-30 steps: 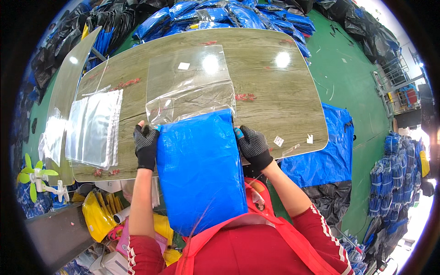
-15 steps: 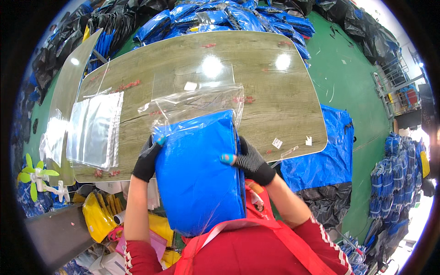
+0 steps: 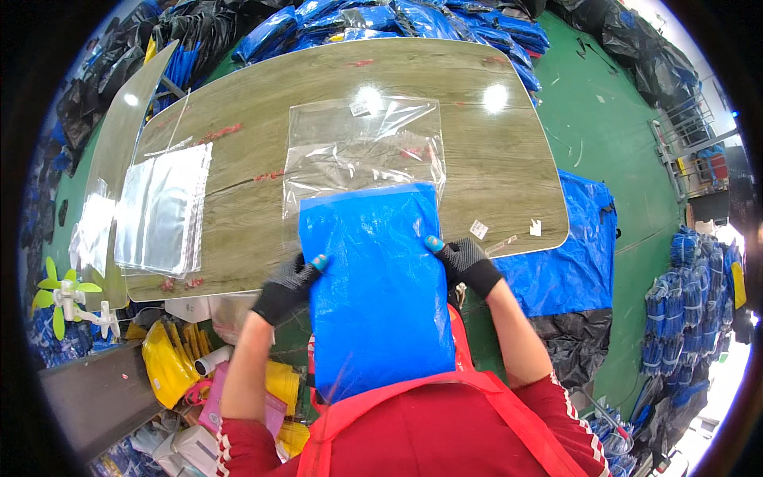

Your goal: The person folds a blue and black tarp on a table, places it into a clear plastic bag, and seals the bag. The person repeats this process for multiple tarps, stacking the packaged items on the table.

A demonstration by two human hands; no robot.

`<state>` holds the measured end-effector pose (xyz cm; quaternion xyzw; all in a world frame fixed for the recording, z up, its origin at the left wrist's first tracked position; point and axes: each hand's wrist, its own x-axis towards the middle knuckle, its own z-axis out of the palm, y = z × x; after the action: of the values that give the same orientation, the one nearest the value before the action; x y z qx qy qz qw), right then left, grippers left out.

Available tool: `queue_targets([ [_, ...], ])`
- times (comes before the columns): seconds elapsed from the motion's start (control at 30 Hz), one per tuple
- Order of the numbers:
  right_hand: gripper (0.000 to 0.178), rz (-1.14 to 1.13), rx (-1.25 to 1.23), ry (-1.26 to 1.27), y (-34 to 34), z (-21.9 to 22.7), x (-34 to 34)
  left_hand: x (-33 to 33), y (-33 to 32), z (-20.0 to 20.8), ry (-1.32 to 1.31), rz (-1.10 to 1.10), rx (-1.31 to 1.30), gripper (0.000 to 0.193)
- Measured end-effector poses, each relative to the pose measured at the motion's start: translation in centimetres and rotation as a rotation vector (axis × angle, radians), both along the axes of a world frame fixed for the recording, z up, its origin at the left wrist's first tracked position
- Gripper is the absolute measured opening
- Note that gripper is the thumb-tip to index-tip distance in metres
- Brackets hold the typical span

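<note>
A folded blue tarp [image 3: 377,286] spans from the table's near edge to my body, its far end partly inside a clear plastic bag [image 3: 362,155]. The rest of the bag lies flat on the wood-patterned table [image 3: 509,151]. My left hand [image 3: 292,285], in a dark glove with blue at the thumb tip, grips the tarp's left edge, thumb on top. On the right edge my right hand [image 3: 465,262] grips likewise. The fingers beneath the tarp are hidden in both cases.
A stack of clear bags [image 3: 163,215] lies at the table's left. Small white labels [image 3: 478,229] sit near its right corner. Blue bundles [image 3: 381,20] are piled beyond the table. A blue and black sheet [image 3: 560,246] is to the right; a green fan [image 3: 67,296] is at left.
The tarp has turned straighter and shifted right, and the bag now lies flatter across the table. Both hands have moved right, still holding the tarp's edges.
</note>
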<state>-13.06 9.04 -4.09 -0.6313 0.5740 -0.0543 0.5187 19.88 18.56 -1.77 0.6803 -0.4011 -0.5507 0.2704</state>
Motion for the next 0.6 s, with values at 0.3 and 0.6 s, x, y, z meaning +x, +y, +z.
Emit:
queue_targets([
  [0.3,0.051,0.075,-0.277,-0.151,-8.5,0.6,3.5,6.5,-9.2,-4.5,-0.196,-0.029,-0.32,0.046],
  [0.6,0.086,-0.232,0.285,-0.681,-0.4,3.9,2.7,-2.2,5.2,-0.1,0.24,0.036,-0.045,0.064],
])
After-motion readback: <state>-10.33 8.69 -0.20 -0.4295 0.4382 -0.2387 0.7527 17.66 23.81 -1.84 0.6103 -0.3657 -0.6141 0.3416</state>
